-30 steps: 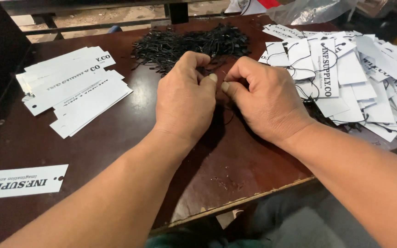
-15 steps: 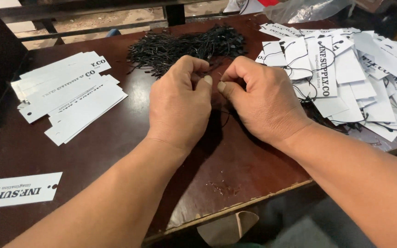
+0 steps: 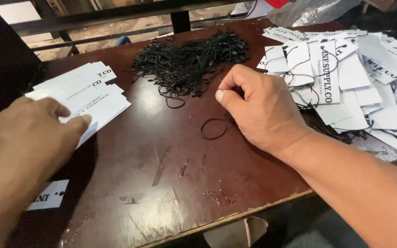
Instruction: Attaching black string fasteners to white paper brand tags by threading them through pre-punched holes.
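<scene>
My right hand rests on the dark brown table with thumb and forefinger pinched on a thin black string loop that hangs down onto the wood. My left hand lies at the left, its fingertips touching the near edge of a fanned stack of white paper tags. Just beyond my right hand lies a tangled heap of black strings.
A large spread of white tags with black strings attached covers the right side of the table. One single white tag lies at the near left, partly under my left arm. Metal rails run behind the table.
My hands were together at the table's middle. The left hand has moved away to the left tag stack, and the right hand now holds the string loop alone.
</scene>
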